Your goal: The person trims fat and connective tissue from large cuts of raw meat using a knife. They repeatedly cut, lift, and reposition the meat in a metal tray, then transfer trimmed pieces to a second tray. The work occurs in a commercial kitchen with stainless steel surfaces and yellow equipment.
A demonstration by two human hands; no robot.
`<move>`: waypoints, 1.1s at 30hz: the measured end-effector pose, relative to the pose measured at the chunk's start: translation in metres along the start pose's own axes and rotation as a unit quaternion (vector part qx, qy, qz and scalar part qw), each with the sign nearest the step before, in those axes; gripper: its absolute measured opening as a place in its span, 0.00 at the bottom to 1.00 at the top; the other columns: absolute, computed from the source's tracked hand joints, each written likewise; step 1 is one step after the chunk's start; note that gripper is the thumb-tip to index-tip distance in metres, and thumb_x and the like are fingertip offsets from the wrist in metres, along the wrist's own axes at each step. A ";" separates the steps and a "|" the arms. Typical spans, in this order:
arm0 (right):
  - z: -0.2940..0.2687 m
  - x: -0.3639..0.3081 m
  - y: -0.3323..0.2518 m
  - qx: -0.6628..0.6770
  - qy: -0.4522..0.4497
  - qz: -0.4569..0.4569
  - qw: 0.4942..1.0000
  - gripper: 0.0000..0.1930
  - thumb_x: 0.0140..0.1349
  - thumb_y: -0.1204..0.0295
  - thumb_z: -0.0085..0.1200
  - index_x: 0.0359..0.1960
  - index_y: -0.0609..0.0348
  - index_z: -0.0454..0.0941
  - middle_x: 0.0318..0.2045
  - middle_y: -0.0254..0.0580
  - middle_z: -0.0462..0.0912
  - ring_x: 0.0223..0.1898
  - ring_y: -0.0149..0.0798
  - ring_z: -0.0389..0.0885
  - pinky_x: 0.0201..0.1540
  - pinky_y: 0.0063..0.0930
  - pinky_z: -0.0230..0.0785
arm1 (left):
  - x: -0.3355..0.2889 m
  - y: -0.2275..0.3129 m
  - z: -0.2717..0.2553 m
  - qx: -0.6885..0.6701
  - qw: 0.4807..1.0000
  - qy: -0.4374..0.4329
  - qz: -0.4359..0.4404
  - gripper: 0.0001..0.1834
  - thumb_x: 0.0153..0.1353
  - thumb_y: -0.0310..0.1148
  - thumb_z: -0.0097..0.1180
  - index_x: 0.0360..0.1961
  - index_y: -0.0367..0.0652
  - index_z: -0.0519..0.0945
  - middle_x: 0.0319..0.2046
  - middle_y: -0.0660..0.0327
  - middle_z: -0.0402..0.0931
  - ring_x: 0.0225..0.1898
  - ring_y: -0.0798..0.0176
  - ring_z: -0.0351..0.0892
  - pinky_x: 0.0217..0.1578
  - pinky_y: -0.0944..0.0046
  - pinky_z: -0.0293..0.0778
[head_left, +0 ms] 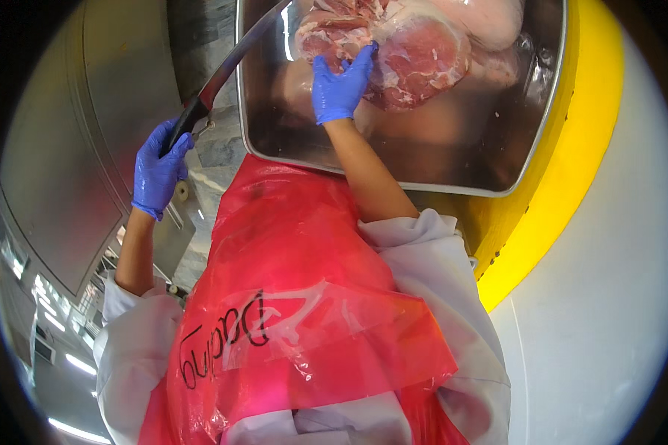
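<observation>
My left hand [159, 167], in a blue glove, is closed around the black handle of a long knife [226, 70]. The blade slants up and to the right, its far part over the left rim of a metal tub [334, 165]. My right hand [343, 85], gloved in blue too, reaches into the tub with thumb and fingers apart. Its fingertips touch raw meat, at the edge between a ragged red piece [334, 38] and a large round cut of raw meat [421, 59] with pale fat around it.
More pale, skin-covered meat [486, 22] lies at the tub's far right. A curved yellow edge [597, 89] runs along the tub's right side, with a pale surface [594, 297] beyond. Grey metal panels [59, 148] stand at left. A red plastic apron [297, 237] covers my front.
</observation>
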State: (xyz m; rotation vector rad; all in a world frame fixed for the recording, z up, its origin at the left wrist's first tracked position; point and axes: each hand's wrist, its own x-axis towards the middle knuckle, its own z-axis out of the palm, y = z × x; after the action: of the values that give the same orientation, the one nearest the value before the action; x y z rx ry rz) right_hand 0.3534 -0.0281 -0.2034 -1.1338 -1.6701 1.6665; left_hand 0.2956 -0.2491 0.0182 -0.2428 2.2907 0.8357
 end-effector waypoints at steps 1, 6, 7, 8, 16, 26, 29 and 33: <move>-0.003 -0.002 0.003 -0.064 -0.045 -0.004 0.997 0.50 0.52 0.74 0.65 0.73 0.73 0.46 0.68 0.66 0.60 0.72 0.57 0.56 0.74 0.40 0.51 | -0.012 0.000 0.002 -0.007 1.000 0.011 -0.010 0.19 0.68 0.34 0.60 0.57 0.40 0.77 0.30 0.69 0.75 0.23 0.78 0.67 0.22 0.74 0.66; -0.032 0.039 -0.020 -0.162 -0.189 0.037 0.968 0.30 0.55 0.72 0.63 0.59 0.74 0.70 0.56 0.63 0.76 0.56 0.57 0.76 0.60 0.41 0.70 | -0.071 -0.035 0.043 -0.025 0.998 0.061 0.008 0.22 0.71 0.35 0.55 0.63 0.39 0.72 0.36 0.65 0.77 0.26 0.78 0.69 0.26 0.73 0.67; -0.046 0.060 -0.034 -0.189 -0.259 0.084 0.943 0.24 0.57 0.73 0.62 0.55 0.74 0.75 0.52 0.60 0.81 0.50 0.54 0.81 0.55 0.40 0.74 | -0.085 -0.041 0.056 -0.009 0.998 0.059 0.013 0.23 0.72 0.35 0.53 0.65 0.39 0.71 0.40 0.63 0.78 0.30 0.75 0.73 0.30 0.72 0.71; -0.053 0.099 -0.021 -0.385 -0.419 -0.107 0.816 0.21 0.57 0.66 0.63 0.47 0.68 0.75 0.46 0.54 0.83 0.45 0.50 0.83 0.50 0.41 0.76 | -0.096 -0.045 0.068 0.013 0.998 0.053 0.019 0.24 0.73 0.35 0.51 0.67 0.39 0.69 0.44 0.60 0.79 0.33 0.73 0.77 0.35 0.70 0.74; -0.034 0.236 -0.001 0.117 -0.583 0.465 0.656 0.15 0.67 0.56 0.49 0.45 0.52 0.75 0.36 0.41 0.81 0.36 0.43 0.81 0.38 0.39 0.75 | -0.130 -0.033 0.181 0.074 0.991 -0.045 0.105 0.31 0.72 0.31 0.47 0.74 0.62 0.60 0.41 0.47 0.73 0.44 0.45 0.76 0.49 0.53 0.71; -0.006 0.203 -0.078 0.046 -0.561 0.491 0.665 0.18 0.70 0.52 0.45 0.53 0.46 0.73 0.42 0.33 0.82 0.49 0.43 0.82 0.41 0.49 0.71 | -0.120 -0.021 0.259 0.033 0.994 0.048 0.098 0.35 0.68 0.21 0.48 0.74 0.59 0.61 0.43 0.44 0.76 0.40 0.44 0.76 0.47 0.54 0.74; 0.007 0.202 -0.094 -0.026 -0.525 0.469 0.709 0.21 0.69 0.49 0.49 0.56 0.45 0.71 0.40 0.33 0.82 0.46 0.45 0.83 0.45 0.54 0.69 | -0.114 -0.014 0.267 0.020 0.993 0.069 0.093 0.34 0.69 0.22 0.48 0.74 0.58 0.60 0.43 0.41 0.76 0.42 0.42 0.77 0.48 0.52 0.73; 0.018 0.205 -0.094 -0.034 -0.524 0.500 0.689 0.24 0.68 0.48 0.51 0.57 0.46 0.69 0.38 0.34 0.81 0.44 0.43 0.83 0.46 0.55 0.69 | -0.106 0.011 0.273 0.004 0.996 0.052 0.069 0.31 0.70 0.25 0.47 0.74 0.54 0.60 0.48 0.38 0.76 0.47 0.38 0.77 0.51 0.52 0.73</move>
State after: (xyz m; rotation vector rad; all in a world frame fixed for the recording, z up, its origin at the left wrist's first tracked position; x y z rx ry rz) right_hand 0.2145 0.1432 -0.1537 -1.3137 -1.7294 3.4902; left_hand 0.5172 -0.0747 -0.0606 -0.1280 2.4300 0.9023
